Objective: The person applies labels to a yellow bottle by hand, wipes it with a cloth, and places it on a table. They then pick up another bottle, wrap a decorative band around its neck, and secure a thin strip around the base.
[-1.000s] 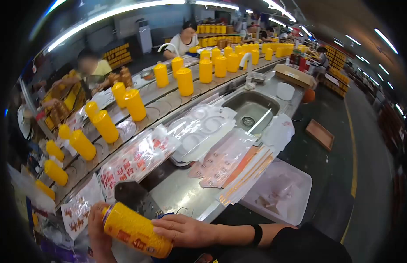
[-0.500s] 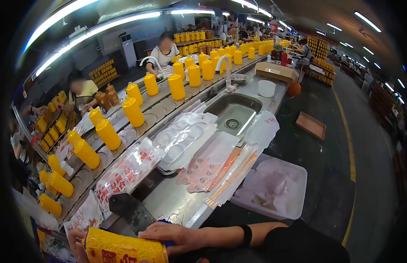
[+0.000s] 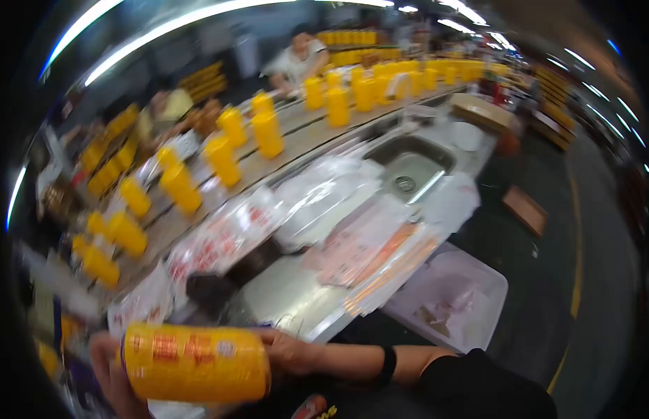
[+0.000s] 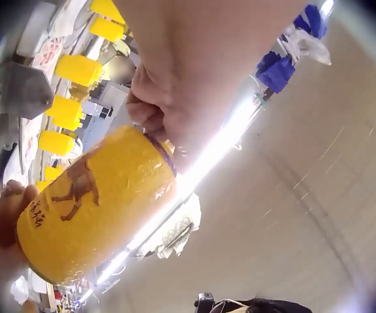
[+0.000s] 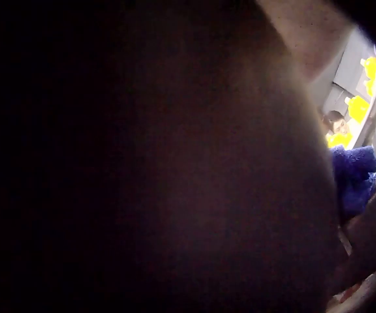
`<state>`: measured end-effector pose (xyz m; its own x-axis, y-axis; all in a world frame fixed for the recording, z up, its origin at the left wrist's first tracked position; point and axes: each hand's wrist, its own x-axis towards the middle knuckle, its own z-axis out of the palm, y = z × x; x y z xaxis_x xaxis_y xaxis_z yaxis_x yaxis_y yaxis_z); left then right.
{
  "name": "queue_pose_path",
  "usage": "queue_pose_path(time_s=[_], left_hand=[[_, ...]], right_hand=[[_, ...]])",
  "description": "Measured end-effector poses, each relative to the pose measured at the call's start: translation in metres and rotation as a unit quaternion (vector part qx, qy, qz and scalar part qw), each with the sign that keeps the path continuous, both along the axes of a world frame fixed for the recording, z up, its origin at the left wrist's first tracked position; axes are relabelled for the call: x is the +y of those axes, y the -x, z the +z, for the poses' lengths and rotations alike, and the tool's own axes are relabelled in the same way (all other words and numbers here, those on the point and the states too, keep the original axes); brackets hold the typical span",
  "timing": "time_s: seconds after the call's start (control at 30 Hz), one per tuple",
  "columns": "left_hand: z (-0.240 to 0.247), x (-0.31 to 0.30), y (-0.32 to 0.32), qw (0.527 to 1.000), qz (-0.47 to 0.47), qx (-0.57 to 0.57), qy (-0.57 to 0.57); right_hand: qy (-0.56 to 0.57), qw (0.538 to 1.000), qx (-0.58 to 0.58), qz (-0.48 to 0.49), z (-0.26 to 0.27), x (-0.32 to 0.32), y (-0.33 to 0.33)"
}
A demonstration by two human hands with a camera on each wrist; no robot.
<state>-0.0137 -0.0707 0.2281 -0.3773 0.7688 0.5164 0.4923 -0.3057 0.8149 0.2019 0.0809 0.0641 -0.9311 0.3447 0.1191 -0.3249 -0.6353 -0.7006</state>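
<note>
A yellow bottle with red characters (image 3: 195, 363) lies sideways between two hands, low in the head view. The left hand (image 3: 113, 370) grips its neck end, and the left wrist view shows the curled fingers of this hand (image 4: 159, 98) there. At the base end is the right hand (image 3: 289, 353), its fingers bent against the bottle; in the left wrist view the same hand (image 4: 5, 222) is beside the base. A dark figure and small writing mark the bottle's other side (image 4: 97, 202). The right wrist view is mostly dark, with a blue cloth (image 5: 354, 179) at its right edge.
Yellow bottles (image 3: 268, 134) line a long conveyor (image 3: 247, 171) beyond the bench. Printed plastic sheets (image 3: 352, 241) lie beside a sink (image 3: 411, 164). A white bin (image 3: 495, 290) is on the right, lower down. People work across the conveyor.
The held bottle has turned from a slant to nearly level, with its red characters now facing the head camera. Both hands stay on it. The head view has shifted and blurred.
</note>
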Motion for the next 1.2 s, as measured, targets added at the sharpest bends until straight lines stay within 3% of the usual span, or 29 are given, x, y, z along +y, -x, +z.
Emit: queue_pose_path(time_s=[0.07, 0.1, 0.13, 0.2, 0.3, 0.4, 0.53, 0.8, 0.87, 0.97, 1.07, 1.13, 1.17, 1.2], left_hand=[[0.007, 0.004, -0.009, 0.997, 0.074, -0.031, 0.016], [0.013, 0.005, -0.011, 0.994, 0.091, -0.022, 0.063], [0.006, 0.0, -0.007, 0.994, 0.069, -0.07, 0.039], [0.007, -0.011, -0.011, 0.993, 0.094, -0.055, 0.04], [-0.01, -0.038, -0.009, 0.979, 0.176, -0.102, 0.027], [-0.012, -0.082, -0.017, 0.965, 0.229, -0.126, -0.008], [-0.022, -0.132, -0.028, 0.93, 0.323, -0.173, -0.028], [-0.02, -0.214, -0.04, 0.902, 0.38, -0.197, 0.06], [-0.022, -0.22, -0.037, 0.902, 0.387, -0.192, 0.022], [-0.027, -0.229, -0.028, 0.894, 0.4, -0.201, -0.008], [-0.03, -0.22, -0.016, 0.902, 0.393, -0.178, -0.005], [-0.017, -0.204, -0.007, 0.918, 0.371, -0.137, 0.032], [-0.013, -0.189, -0.005, 0.935, 0.329, -0.131, 0.017], [-0.011, -0.175, 0.001, 0.939, 0.309, -0.148, 0.039]], right_hand=[[0.078, 0.996, -0.035, 0.004, 0.011, -0.002, 0.003], [0.086, 0.994, -0.048, 0.051, 0.03, 0.002, -0.002], [0.089, 0.99, -0.061, 0.095, 0.045, 0.008, -0.007], [0.032, 0.983, -0.028, 0.177, 0.043, 0.01, 0.006], [0.161, 0.956, -0.058, 0.238, 0.035, -0.009, 0.029], [0.124, 0.924, -0.153, 0.327, 0.04, -0.038, 0.045], [0.141, 0.873, -0.179, 0.432, 0.038, -0.068, 0.066], [0.182, 0.801, -0.176, 0.543, 0.016, -0.128, 0.095], [0.186, 0.786, -0.168, 0.565, 0.012, -0.139, 0.101], [0.121, 0.794, -0.251, 0.541, 0.021, -0.149, 0.101], [-0.001, 0.827, -0.249, 0.504, 0.019, -0.142, 0.095], [-0.159, 0.806, -0.194, 0.536, 0.017, -0.101, 0.085], [-0.302, 0.833, -0.134, 0.443, 0.029, -0.086, 0.072], [-0.442, 0.828, -0.077, 0.337, 0.046, -0.072, 0.052]])
